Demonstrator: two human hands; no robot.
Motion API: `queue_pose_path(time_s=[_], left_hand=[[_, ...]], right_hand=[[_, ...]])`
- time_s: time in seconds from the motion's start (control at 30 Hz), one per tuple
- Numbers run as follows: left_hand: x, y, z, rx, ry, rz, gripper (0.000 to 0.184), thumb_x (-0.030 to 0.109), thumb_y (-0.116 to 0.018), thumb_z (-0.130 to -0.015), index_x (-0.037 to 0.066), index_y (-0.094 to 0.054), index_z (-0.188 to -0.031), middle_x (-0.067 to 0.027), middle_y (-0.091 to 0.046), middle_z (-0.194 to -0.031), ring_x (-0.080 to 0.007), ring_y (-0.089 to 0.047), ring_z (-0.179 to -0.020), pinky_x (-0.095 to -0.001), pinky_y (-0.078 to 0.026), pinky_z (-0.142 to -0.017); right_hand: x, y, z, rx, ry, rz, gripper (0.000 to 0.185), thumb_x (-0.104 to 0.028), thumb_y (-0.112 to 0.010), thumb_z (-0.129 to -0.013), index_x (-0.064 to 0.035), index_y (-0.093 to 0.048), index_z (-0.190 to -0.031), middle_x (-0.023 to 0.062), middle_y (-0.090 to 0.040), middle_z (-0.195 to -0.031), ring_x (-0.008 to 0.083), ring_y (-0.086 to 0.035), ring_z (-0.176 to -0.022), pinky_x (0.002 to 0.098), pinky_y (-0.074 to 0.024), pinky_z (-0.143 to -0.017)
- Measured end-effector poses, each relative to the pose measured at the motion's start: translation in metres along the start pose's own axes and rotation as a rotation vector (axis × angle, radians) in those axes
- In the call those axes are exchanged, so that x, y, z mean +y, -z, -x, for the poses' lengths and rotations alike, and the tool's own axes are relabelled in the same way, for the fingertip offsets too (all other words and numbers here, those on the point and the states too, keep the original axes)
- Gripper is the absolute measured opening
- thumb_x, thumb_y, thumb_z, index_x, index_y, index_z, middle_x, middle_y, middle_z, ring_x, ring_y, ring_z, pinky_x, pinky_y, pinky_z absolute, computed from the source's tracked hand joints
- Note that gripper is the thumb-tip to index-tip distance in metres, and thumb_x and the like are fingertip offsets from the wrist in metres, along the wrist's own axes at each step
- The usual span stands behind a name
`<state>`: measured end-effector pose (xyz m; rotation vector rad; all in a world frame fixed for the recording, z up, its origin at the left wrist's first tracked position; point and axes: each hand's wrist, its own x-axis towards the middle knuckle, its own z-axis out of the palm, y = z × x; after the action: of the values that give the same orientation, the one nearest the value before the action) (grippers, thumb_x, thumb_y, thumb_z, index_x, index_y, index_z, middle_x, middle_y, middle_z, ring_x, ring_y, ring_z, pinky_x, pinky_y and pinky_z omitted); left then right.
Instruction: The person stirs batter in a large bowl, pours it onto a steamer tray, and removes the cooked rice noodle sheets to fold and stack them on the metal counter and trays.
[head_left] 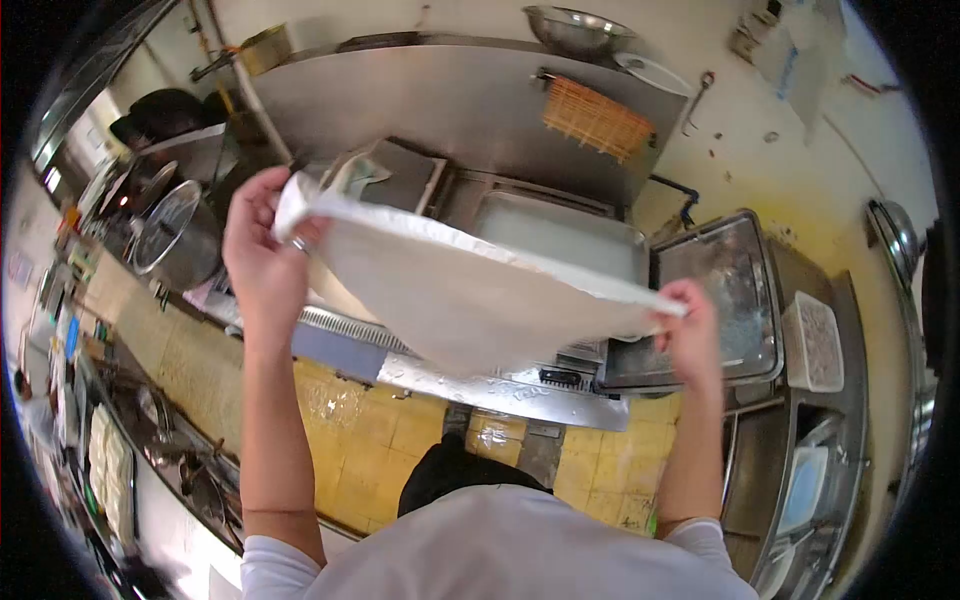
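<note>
A thin white cloth (480,290) is stretched between my two hands, its lower part sagging and slightly blurred. My left hand (268,245) grips the bunched upper left corner. Its right corner is pinched by my right hand (690,330). Behind the cloth, a wide shallow pan with a pale, whitish surface (565,235) is set into the metal counter; the cloth hides its near part. To the right, close to my right hand, lies a large rectangular metal tray (720,290) with a wet-looking surface.
A crumpled cloth (358,175) lies by a dark square lid (400,175) behind my left hand. A steel pot (180,235) stands at left. At right are a white plastic tub (813,340) and shelving. A bamboo mat (597,118) hangs on the backsplash. Yellow floor tiles (365,430) look wet.
</note>
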<state>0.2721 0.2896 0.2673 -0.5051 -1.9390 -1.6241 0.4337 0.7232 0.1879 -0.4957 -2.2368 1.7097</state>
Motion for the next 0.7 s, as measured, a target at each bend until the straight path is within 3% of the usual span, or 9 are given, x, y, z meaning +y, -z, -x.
queue_pose_path(time_s=[0.1, 0.13, 0.23, 0.3, 0.4, 0.43, 0.5, 0.67, 0.7], left_hand=[[-0.019, -0.027, -0.045, 0.053, 0.179, 0.236, 0.033, 0.005, -0.074, -0.094, -0.003, -0.062, -0.123, -0.0048, -0.069, -0.107, -0.0137, -0.064, -0.098, -0.0272, -0.052, -0.086], [-0.034, -0.036, -0.054, 0.008, 0.217, 0.385, 0.019, 0.009, -0.073, -0.096, -0.001, -0.07, -0.111, -0.0047, -0.071, -0.102, -0.01, -0.064, -0.091, -0.0243, -0.051, -0.08], [-0.078, -0.076, -0.065, -0.085, 0.272, 0.291, 0.017, 0.011, -0.069, -0.098, 0.0, -0.071, -0.11, -0.0037, -0.072, -0.099, -0.0101, -0.063, -0.089, -0.0261, -0.051, -0.081], [-0.109, -0.107, -0.055, -0.228, 0.355, 0.18, 0.016, 0.012, -0.066, -0.1, 0.001, -0.073, -0.11, -0.0023, -0.072, -0.094, -0.0117, -0.063, -0.088, -0.0281, -0.051, -0.082], [-0.193, -0.154, -0.02, -0.467, 0.409, 0.181, 0.016, 0.012, -0.067, -0.099, 0.001, -0.073, -0.108, -0.0039, -0.073, -0.097, -0.0134, -0.064, -0.086, -0.0304, -0.052, -0.083], [-0.209, -0.17, -0.006, -0.57, 0.455, 0.114, 0.015, 0.012, -0.067, -0.098, 0.001, -0.073, -0.107, -0.0047, -0.074, -0.099, -0.0132, -0.064, -0.087, -0.0302, -0.052, -0.082], [-0.245, -0.201, 0.029, -0.752, 0.435, 0.081, 0.016, 0.014, -0.07, -0.094, 0.002, -0.075, -0.102, -0.0103, -0.074, -0.1, -0.0204, -0.069, -0.086, -0.0341, -0.055, -0.082], [-0.354, -0.255, 0.104, -1.105, -0.158, -0.361, 0.023, 0.018, -0.069, -0.079, 0.005, -0.078, -0.095, -0.0198, -0.069, -0.103, -0.0401, -0.064, -0.105, -0.0458, -0.051, -0.098], [-0.351, -0.255, 0.104, -1.12, -0.101, -0.406, 0.024, 0.019, -0.069, -0.078, 0.005, -0.078, -0.095, -0.0203, -0.068, -0.105, -0.0402, -0.062, -0.108, -0.046, -0.051, -0.099]], right_hand=[[-0.044, 0.029, -0.006, 0.139, 0.143, -0.175, 0.021, 0.011, -0.056, -0.087, -0.0019, -0.061, -0.103, 0.0071, -0.065, -0.09, 0.0127, -0.062, -0.064, 0.0283, -0.0534, -0.056], [-0.047, 0.033, -0.011, 0.17, 0.143, -0.208, 0.022, 0.012, -0.054, -0.087, 0.0005, -0.063, -0.105, 0.0076, -0.066, -0.091, 0.0143, -0.065, -0.07, 0.0279, -0.0562, -0.062], [-0.013, 0.038, -0.038, 0.218, 0.169, -0.128, 0.024, 0.012, -0.054, -0.083, 0.0013, -0.063, -0.102, 0.0075, -0.066, -0.093, 0.0161, -0.067, -0.079, 0.0293, -0.0584, -0.071], [0.049, 0.047, -0.065, 0.248, 0.101, 0.122, 0.023, 0.011, -0.054, -0.087, 0.0005, -0.068, -0.102, 0.0085, -0.072, -0.09, 0.0158, -0.069, -0.085, 0.0308, -0.0573, -0.081], [0.075, 0.015, -0.073, 0.248, -0.214, 0.751, 0.047, -0.007, -0.065, -0.082, -0.0036, -0.068, -0.128, 0.0214, -0.073, -0.116, 0.0351, -0.072, -0.103, 0.0417, -0.0551, -0.094], [0.148, 0.02, -0.092, 0.225, -0.075, 0.918, 0.05, -0.007, -0.065, -0.079, -0.0017, -0.067, -0.128, 0.0237, -0.069, -0.123, 0.0377, -0.068, -0.111, 0.044, -0.0523, -0.101], [0.148, -0.03, -0.1, 0.163, -0.072, 0.81, 0.054, -0.01, -0.068, -0.076, -0.0005, -0.066, -0.129, 0.029, -0.064, -0.128, 0.0424, -0.062, -0.122, 0.0443, -0.0487, -0.108], [0.226, -0.119, -0.133, -0.116, 0.098, 0.921, 0.055, -0.011, -0.062, -0.087, -0.0044, -0.055, -0.142, 0.0258, -0.04, -0.156, 0.0434, -0.038, -0.144, 0.0513, -0.0333, -0.12], [0.237, -0.125, -0.141, -0.168, 0.111, 0.956, 0.054, -0.011, -0.06, -0.089, -0.0046, -0.053, -0.142, 0.0247, -0.037, -0.159, 0.0431, -0.036, -0.146, 0.0523, -0.0322, -0.12]])
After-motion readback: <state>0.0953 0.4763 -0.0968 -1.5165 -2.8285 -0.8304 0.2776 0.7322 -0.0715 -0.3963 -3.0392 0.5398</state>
